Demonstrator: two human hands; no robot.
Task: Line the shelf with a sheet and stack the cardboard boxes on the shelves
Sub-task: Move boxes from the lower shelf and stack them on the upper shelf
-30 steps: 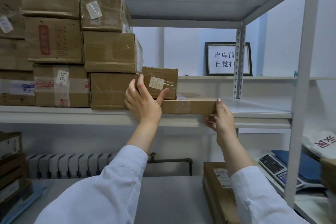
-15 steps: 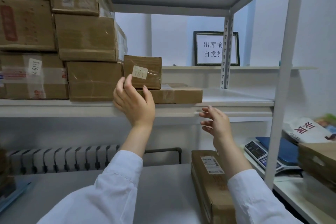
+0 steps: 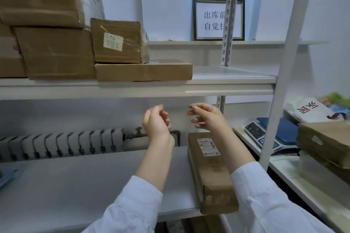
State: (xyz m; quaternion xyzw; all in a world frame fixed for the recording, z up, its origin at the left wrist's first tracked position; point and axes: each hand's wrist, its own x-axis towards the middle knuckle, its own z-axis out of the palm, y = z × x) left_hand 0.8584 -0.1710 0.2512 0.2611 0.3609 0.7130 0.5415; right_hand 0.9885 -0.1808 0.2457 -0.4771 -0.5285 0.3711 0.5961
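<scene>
A flat cardboard box (image 3: pixel 144 72) lies on the upper shelf (image 3: pixel 233 80), with a small labelled box (image 3: pixel 118 40) on top of it and larger stacked boxes (image 3: pixel 55 53) to its left. My left hand (image 3: pixel 156 123) and my right hand (image 3: pixel 207 116) hang below that shelf's front edge, fingers loosely curled, holding nothing. A long cardboard box (image 3: pixel 211 172) lies on the lower shelf (image 3: pixel 75 181) under my right forearm. The lower shelf is covered by a pale sheet.
A white shelf post (image 3: pixel 284 73) stands at the right. Beyond it lie a scale (image 3: pixel 265 136), a printed bag (image 3: pixel 310 109) and another cardboard box (image 3: pixel 325 142). A radiator (image 3: pixel 62 143) runs behind the lower shelf. A framed notice (image 3: pixel 217 19) leans on the wall.
Both hands have let go of the flat box on the upper shelf and dropped below its edge. The view has shifted to the right and nearer.
</scene>
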